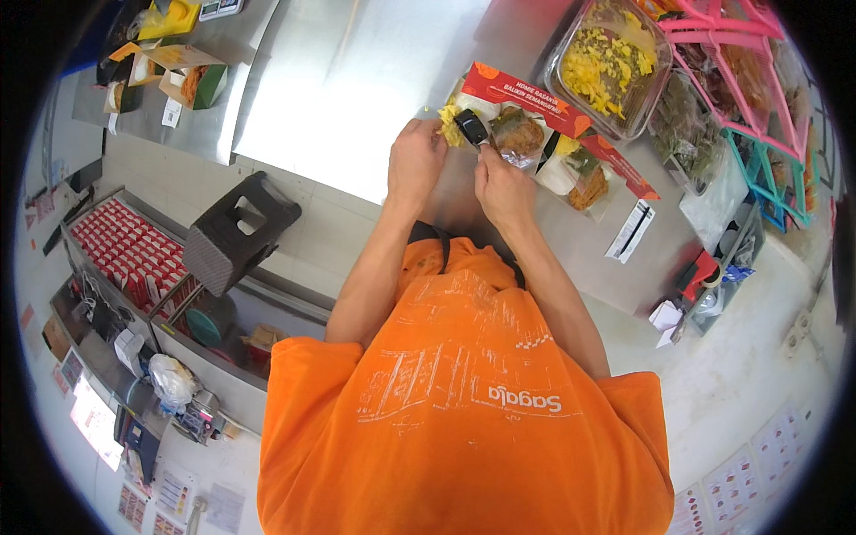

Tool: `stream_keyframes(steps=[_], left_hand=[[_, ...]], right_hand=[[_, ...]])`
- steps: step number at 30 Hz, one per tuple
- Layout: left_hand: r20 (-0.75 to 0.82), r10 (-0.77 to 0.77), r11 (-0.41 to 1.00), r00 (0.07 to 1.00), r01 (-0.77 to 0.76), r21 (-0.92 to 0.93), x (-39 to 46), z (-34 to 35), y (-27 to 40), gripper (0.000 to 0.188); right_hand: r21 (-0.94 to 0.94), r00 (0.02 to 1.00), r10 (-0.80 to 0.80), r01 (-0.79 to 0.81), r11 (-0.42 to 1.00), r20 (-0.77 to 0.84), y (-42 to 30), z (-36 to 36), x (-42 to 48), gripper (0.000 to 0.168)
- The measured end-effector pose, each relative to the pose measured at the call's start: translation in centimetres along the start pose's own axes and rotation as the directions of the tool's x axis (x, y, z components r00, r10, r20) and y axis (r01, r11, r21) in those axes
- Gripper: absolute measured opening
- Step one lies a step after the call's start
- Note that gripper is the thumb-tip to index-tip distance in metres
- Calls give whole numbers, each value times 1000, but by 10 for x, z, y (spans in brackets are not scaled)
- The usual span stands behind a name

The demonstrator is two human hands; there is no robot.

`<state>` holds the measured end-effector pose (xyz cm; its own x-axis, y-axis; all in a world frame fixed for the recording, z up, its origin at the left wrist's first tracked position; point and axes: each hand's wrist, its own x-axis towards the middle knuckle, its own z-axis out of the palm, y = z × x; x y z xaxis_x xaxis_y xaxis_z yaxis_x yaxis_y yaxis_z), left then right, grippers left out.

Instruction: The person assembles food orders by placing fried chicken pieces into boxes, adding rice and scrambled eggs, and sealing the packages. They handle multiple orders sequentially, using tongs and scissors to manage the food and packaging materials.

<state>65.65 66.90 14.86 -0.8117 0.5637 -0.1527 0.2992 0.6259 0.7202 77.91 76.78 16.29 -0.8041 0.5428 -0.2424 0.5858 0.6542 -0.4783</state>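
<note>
My right hand (503, 184) is closed on the handle of a black-headed utensil (472, 127), held over a red-flapped food box (527, 100) with white rice and a fried piece topped with green leaf. My left hand (416, 159) is at the box's left end beside yellow shredded food (451, 126); whether its fingers grip the box or anything else is hidden. A second box (618, 164), with rice, yellow food, leaf and a fried piece, stands at the right. Behind them is a clear plastic tub (605, 73) of yellow shreds.
Pink basket (735, 60) and teal basket (756, 174) stand at the right with packets. Filled boxes (194, 80) stand on the left counter (231, 127). A dark stool (234, 234) is below, near a bin of red-and-white packets (127, 247). A printed slip (628, 231) lies right.
</note>
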Motion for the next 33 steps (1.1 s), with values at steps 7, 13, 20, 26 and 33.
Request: stream_keyframes(steps=[7,13,20,26,33], left_hand=[[40,-11,980,999,3,198,7,10,6,19],[104,-81,975,991,57,217,4,1,1,20],[-68,-164,984,984,159,-76,14,-15,-30,24],[-22,160,983,987,-158,96,41,23,-65,20],[19,211,956,977,-211,204,46,30,-80,14]], right_hand=[[178,990,67,-45,983,-120,-18,-8,4,28],[-16,991,84,-83,996,100,-35,11,18,25],[103,998,66,-67,992,11,-21,19,17,26],[683,968,246,-149,715,-46,32,5,-30,30],[994,880,474,55,-93,-4,16,-129,-40,29]])
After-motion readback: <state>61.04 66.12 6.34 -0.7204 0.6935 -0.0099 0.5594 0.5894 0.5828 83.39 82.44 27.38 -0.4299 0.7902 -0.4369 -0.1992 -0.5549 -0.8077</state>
